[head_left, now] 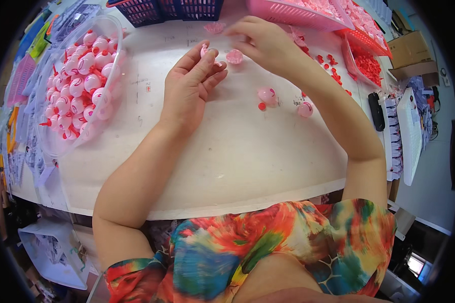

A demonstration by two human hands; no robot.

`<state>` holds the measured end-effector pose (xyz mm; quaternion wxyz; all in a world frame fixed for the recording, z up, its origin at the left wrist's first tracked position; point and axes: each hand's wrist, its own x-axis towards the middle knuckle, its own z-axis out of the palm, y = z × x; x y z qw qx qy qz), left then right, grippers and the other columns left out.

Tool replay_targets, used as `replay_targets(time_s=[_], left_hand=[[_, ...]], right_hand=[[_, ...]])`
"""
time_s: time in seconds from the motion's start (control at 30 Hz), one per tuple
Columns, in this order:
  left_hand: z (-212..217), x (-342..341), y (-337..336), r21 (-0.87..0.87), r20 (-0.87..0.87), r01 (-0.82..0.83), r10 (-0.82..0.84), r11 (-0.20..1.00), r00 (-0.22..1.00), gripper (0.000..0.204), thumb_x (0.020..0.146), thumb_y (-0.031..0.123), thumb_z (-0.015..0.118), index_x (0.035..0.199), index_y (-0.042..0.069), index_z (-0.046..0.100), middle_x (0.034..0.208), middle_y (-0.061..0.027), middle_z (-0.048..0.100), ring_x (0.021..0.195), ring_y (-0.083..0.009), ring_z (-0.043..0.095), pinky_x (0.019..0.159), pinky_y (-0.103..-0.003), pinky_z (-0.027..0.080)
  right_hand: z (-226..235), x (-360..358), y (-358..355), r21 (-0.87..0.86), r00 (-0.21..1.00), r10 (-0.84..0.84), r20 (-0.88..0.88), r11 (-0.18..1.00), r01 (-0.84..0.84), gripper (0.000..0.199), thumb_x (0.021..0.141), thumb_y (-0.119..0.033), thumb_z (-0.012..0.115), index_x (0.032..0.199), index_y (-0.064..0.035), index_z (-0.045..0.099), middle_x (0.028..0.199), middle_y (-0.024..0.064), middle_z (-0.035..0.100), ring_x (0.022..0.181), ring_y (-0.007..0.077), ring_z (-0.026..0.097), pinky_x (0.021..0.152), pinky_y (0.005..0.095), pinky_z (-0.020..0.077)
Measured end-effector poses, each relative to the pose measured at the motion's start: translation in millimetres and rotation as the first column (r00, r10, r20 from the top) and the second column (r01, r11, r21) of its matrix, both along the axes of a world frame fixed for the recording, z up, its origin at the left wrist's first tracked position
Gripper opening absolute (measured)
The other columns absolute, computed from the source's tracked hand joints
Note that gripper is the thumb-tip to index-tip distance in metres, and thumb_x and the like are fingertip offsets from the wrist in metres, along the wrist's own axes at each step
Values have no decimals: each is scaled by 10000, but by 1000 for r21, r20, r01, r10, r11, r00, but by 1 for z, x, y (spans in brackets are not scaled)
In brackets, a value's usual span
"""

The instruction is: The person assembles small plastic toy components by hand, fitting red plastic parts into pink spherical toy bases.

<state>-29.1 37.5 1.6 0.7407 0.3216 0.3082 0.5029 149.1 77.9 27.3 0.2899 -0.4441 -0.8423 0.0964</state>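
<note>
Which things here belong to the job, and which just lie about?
Likely in use:
- small pink piece, in the left hand
- pink ruffled piece near the right hand
- pink-and-white balls
- red pieces

Apparently lying about:
- black object
- cardboard box

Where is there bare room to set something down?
On the white tabletop, between the loose round pink pieces and its front edge; also between the clear plastic tub and left hand. Crowded at upper right: scattered small red pieces near the pink latticed plastic basket.
</note>
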Motion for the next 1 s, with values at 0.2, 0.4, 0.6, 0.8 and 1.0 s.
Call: replay_targets(time_s=[0.2,0.4,0.6,0.8,1.0], left_hand=[[-4,-1,5,-32,40,-97,99,995,994,351,843,173,558,1146,31,450,969,-44,543,857,-139,546,803,-270,464],[-3,-1,2,-84,86,-79,86,993,993,360,836,161,565,1146,19,452,999,-64,549,862,-154,554,810,-274,472],[6,6,-7,5,102,44,-44,999,994,379,821,122,584,1144,-24,449,1008,-84,560,836,-151,571,786,-269,494],[-3,0,6,100,97,-27,17,995,995,367,841,186,557,1145,10,455,1056,-99,534,887,-179,566,821,-295,485],[-8,-3,8,9,55,-120,119,993,991,379,837,217,565,1137,14,455,1021,-79,533,891,-176,538,844,-297,464]], right_hand=[[-28,-15,59,7,980,-29,195,1000,28,236,788,-124,565,1010,-47,586,958,80,576,832,201,578,743,284,458],[15,-6,9,-689,783,-282,-555,683,-243,319,861,-199,519,1091,21,509,1029,113,572,918,169,572,793,282,470],[22,8,-40,-650,591,-342,-730,612,-450,337,830,-223,574,1070,7,514,956,99,594,842,145,585,785,271,469],[19,11,-73,-684,795,-295,-531,703,-196,272,840,-225,553,999,-5,550,886,40,593,806,107,571,699,227,461],[9,0,-68,-395,991,-130,-44,913,102,254,825,-269,538,930,-44,592,826,82,613,729,162,587,629,282,457]])
